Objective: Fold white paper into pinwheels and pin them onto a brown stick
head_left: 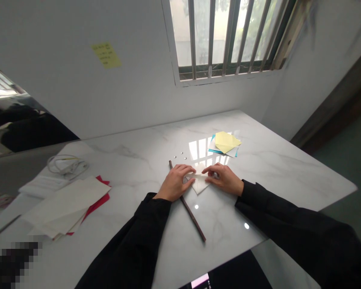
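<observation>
A small folded piece of white paper point(200, 184) lies on the marble-patterned table, one corner pointing toward me. My left hand point(177, 181) pinches its left side between thumb and fingers. On the right side, my right hand point(224, 178) grips the same paper in a similar pinch, with a raised fold running between the two hands. Under my left wrist passes a thin dark brown stick point(192, 216), lying slantwise on the table. Its far end shows beyond my left hand. The fingertips partly cover the paper's edges.
Yellow, white and blue paper sheets point(227, 142) lie at the back right. Several small shiny bits, among them a bead point(182, 153), sit behind the stick. To the left are cream sheets point(69, 204) over red paper point(99, 204) and a white cable point(67, 166). A dark device point(228, 273) is at the front edge.
</observation>
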`<state>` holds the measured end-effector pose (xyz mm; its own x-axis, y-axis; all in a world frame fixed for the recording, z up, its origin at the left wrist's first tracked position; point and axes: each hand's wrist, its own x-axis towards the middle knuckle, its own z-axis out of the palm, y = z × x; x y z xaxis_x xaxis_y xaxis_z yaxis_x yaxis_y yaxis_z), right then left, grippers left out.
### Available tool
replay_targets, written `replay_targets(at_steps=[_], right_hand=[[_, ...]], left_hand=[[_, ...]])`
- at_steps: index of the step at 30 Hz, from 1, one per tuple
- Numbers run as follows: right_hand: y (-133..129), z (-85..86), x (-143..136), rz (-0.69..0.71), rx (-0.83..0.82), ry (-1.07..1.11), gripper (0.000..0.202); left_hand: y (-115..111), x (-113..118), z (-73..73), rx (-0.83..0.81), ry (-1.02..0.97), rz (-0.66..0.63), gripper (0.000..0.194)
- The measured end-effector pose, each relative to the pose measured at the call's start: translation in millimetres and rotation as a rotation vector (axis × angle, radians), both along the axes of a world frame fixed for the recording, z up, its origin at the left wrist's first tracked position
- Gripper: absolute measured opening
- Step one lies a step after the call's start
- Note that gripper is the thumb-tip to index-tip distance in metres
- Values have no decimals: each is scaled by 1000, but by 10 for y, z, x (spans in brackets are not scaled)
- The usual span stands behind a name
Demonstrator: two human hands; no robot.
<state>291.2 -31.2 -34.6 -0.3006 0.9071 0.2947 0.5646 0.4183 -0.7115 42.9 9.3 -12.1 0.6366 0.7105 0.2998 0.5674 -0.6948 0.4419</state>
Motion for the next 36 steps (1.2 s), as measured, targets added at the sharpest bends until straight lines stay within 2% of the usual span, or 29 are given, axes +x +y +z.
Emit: replay_targets(at_steps=[4,10,20,24,36], right_hand=[[10,11,2,-15,33,-31,2],[16,-16,-30,-94,104,-97,9],[-9,-30,-115,-148,132,-171,5],[-25,-26,-123,-141,171,-158,14],[-60,-12,-114,-36,286,-222,15]], left_hand=[[4,-19,-27,18,26,-20,20],[0,-16,-33,-6,-10,-36,11],[15,-20,-32,-81,-48,-16,12],[10,-20,-22,-83,-51,-19,9],[11,-22,-31,-70,-39,-35,6]])
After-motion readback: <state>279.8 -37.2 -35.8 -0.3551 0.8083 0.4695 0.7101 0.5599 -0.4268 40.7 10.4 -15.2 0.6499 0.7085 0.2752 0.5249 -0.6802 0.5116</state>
